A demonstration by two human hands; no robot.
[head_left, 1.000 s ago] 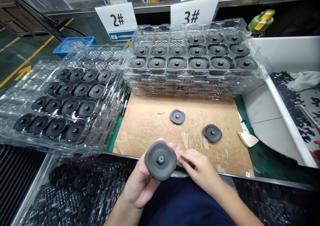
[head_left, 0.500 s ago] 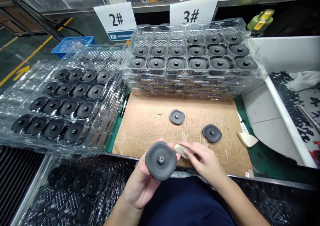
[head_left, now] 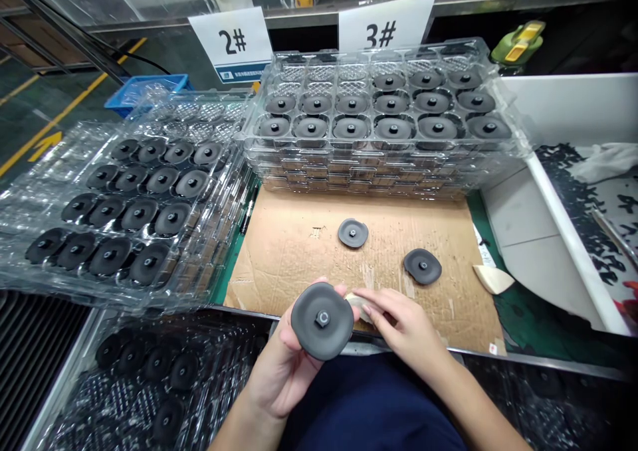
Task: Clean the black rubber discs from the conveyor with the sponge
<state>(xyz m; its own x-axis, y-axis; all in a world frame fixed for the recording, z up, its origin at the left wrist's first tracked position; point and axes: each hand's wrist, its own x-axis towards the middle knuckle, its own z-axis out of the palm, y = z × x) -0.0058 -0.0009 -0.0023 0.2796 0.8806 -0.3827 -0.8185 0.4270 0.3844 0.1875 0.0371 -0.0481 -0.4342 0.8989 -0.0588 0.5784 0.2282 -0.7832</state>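
A dark grey rounded disc with a small hub in its middle is gripped by its edges in my left hand, its hub side facing me. My right hand pinches a cream-coloured pad that looks like a sponge, close against the disc's right edge. Part of the pad is hidden by my fingers. Beyond my hands, two similar parts, a grey disc and a darker disc, lie on the cardboard sheet.
Stacked clear plastic trays holding several discs stand at the back; more trays are at left and low left. A second cream wedge lies at right, near a white bin with small black pieces. Signs hang behind.
The disc in my left hand has shifted very slightly to the right. My right fingers have moved a little over the cream pad, covering more of it.
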